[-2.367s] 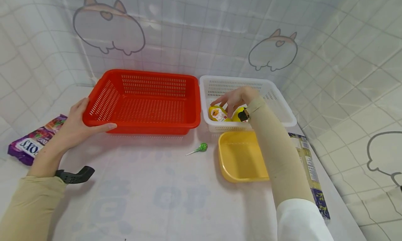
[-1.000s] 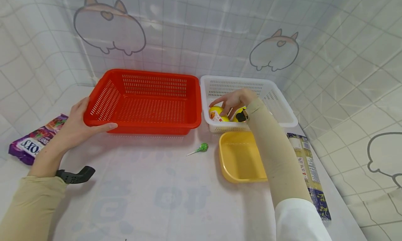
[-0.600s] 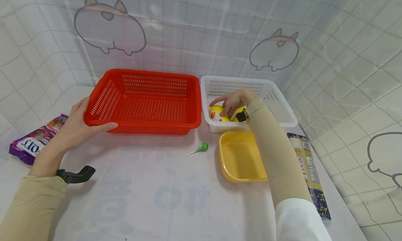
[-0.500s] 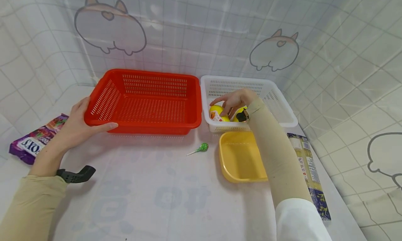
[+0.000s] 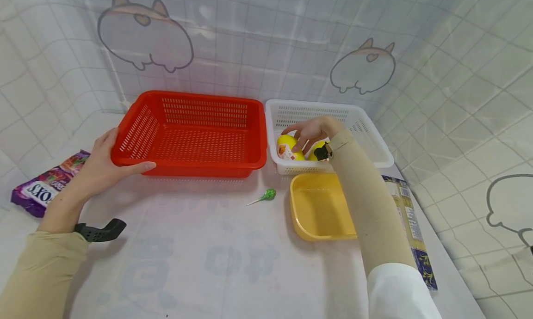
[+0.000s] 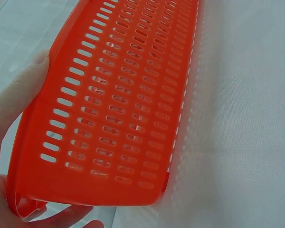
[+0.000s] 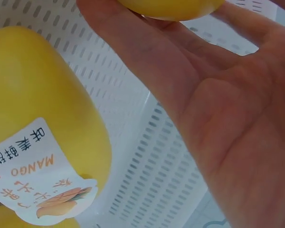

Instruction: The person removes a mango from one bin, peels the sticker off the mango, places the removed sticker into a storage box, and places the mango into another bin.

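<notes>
White tbl point(image 5: 200, 272): yellow mango point(image 5: 287, 149) lies under half-curled R grip point(image 5: 313, 130), held; L grip point(image 5: 101, 166) clasps red basket point(image 5: 195, 168).

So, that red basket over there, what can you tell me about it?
The red basket is a shallow rectangular one that looks like plastic, with a smooth solid rim and rows of slots through its walls and floor. It stands upright and open-topped on the pale table, with its long side facing the person. The left hand grips its left end at the near corner, thumb along the front. The white basket is close on its right; whether the rims touch is hard to tell.
</notes>
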Action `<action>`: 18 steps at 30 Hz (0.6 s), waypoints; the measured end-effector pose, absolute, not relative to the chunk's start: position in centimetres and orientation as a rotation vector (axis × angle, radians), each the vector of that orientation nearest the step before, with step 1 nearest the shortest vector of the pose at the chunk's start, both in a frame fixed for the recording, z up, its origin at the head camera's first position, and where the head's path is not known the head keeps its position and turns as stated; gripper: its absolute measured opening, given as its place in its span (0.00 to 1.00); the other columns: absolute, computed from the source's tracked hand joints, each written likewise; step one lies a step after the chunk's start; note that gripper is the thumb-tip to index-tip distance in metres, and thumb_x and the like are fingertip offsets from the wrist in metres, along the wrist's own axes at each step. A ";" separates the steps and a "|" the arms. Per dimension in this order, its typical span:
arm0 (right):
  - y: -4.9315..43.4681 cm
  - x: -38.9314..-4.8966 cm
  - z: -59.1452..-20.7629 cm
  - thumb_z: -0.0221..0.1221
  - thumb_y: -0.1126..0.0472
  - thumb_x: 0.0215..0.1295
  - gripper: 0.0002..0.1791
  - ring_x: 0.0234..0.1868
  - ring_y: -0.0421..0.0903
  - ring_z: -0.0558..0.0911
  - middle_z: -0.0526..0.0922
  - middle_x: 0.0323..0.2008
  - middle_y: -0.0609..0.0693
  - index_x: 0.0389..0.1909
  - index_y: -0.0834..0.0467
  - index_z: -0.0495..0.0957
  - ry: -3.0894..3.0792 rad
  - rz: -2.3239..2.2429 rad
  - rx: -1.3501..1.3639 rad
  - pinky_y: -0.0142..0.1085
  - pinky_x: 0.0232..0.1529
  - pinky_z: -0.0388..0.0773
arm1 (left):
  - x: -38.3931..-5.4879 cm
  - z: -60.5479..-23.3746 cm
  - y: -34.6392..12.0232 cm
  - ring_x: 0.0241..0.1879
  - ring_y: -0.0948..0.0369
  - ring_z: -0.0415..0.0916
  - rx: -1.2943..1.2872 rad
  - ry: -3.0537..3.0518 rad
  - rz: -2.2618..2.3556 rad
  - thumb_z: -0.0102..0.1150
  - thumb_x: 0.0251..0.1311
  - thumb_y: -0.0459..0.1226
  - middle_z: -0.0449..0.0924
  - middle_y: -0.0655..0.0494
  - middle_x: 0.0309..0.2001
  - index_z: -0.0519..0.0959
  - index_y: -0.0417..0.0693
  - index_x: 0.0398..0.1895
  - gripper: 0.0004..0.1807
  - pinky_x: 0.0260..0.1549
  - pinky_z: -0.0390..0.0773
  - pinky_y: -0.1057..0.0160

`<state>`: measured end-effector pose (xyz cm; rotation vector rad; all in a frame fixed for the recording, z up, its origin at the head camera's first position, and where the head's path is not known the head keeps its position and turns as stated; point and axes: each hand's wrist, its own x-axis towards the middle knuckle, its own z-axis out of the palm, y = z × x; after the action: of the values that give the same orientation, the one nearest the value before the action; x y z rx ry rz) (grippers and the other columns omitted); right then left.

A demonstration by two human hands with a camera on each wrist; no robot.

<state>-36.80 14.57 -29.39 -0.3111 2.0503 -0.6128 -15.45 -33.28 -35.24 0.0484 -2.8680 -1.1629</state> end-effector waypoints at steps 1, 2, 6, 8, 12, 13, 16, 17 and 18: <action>14.6 -36.8 -29.3 0.67 0.61 0.63 0.45 0.58 0.57 0.81 0.57 0.73 0.59 0.77 0.44 0.55 2.061 -0.617 -0.303 0.50 0.64 0.76 | -15.5 -35.2 -33.3 0.71 0.32 0.40 0.045 -2.867 -1.161 0.67 0.56 0.59 0.29 0.39 0.79 0.32 0.54 0.81 0.64 0.48 0.66 0.22; 14.6 -36.7 -29.3 0.68 0.61 0.63 0.45 0.58 0.57 0.81 0.57 0.73 0.58 0.77 0.45 0.55 2.072 -0.621 -0.298 0.50 0.64 0.76 | -15.5 -35.2 -33.3 0.72 0.32 0.40 0.042 -2.864 -1.163 0.67 0.56 0.59 0.29 0.39 0.79 0.32 0.54 0.82 0.64 0.48 0.66 0.22; 14.5 -36.6 -29.1 0.67 0.62 0.63 0.45 0.58 0.57 0.80 0.57 0.73 0.58 0.77 0.50 0.53 2.090 -0.632 -0.308 0.50 0.64 0.75 | -15.5 -35.3 -33.3 0.71 0.32 0.40 0.040 -2.859 -1.163 0.68 0.55 0.59 0.30 0.38 0.79 0.32 0.54 0.82 0.64 0.48 0.67 0.22; 14.5 -36.5 -29.1 0.67 0.63 0.63 0.45 0.58 0.57 0.80 0.57 0.73 0.57 0.77 0.51 0.53 2.092 -0.640 -0.310 0.50 0.64 0.75 | -15.5 -35.4 -33.3 0.71 0.32 0.41 0.045 -2.859 -1.163 0.68 0.55 0.59 0.30 0.38 0.79 0.32 0.54 0.81 0.64 0.49 0.67 0.23; 14.5 -36.5 -29.1 0.67 0.63 0.62 0.46 0.58 0.57 0.80 0.56 0.74 0.58 0.77 0.50 0.53 2.083 -0.657 -0.308 0.51 0.65 0.74 | -15.5 -35.5 -33.3 0.71 0.31 0.41 0.049 -2.860 -1.155 0.68 0.55 0.59 0.30 0.37 0.79 0.32 0.54 0.81 0.65 0.49 0.67 0.23; 14.5 -36.5 -29.0 0.68 0.62 0.62 0.46 0.58 0.57 0.80 0.56 0.74 0.58 0.77 0.50 0.53 2.080 -0.661 -0.307 0.51 0.65 0.74 | -15.5 -35.4 -33.3 0.71 0.31 0.40 0.049 -2.859 -1.154 0.68 0.55 0.59 0.30 0.37 0.79 0.32 0.54 0.81 0.65 0.49 0.67 0.22; 14.6 -36.4 -29.0 0.68 0.62 0.62 0.47 0.59 0.57 0.79 0.58 0.74 0.58 0.77 0.49 0.53 2.075 -0.672 -0.304 0.51 0.66 0.73 | -15.5 -35.4 -33.3 0.72 0.31 0.40 0.045 -2.858 -1.155 0.68 0.55 0.59 0.30 0.37 0.79 0.32 0.55 0.82 0.64 0.49 0.67 0.22; 14.6 -36.4 -29.0 0.68 0.62 0.62 0.47 0.59 0.57 0.79 0.59 0.73 0.58 0.77 0.49 0.52 2.073 -0.676 -0.308 0.51 0.66 0.73 | -15.5 -35.3 -33.3 0.72 0.31 0.40 0.046 -2.858 -1.156 0.68 0.55 0.59 0.29 0.38 0.79 0.32 0.55 0.82 0.64 0.49 0.67 0.22; 14.6 -36.4 -28.9 0.68 0.61 0.63 0.47 0.60 0.57 0.79 0.60 0.73 0.58 0.78 0.49 0.52 2.072 -0.677 -0.313 0.51 0.66 0.73 | -15.5 -35.3 -33.3 0.72 0.31 0.40 0.047 -2.858 -1.157 0.68 0.55 0.59 0.29 0.38 0.79 0.32 0.55 0.82 0.64 0.49 0.67 0.22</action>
<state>-36.43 14.64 -28.91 -0.3133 2.0720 -0.6768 -15.47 -33.28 -35.31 0.0465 -2.8577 -1.1574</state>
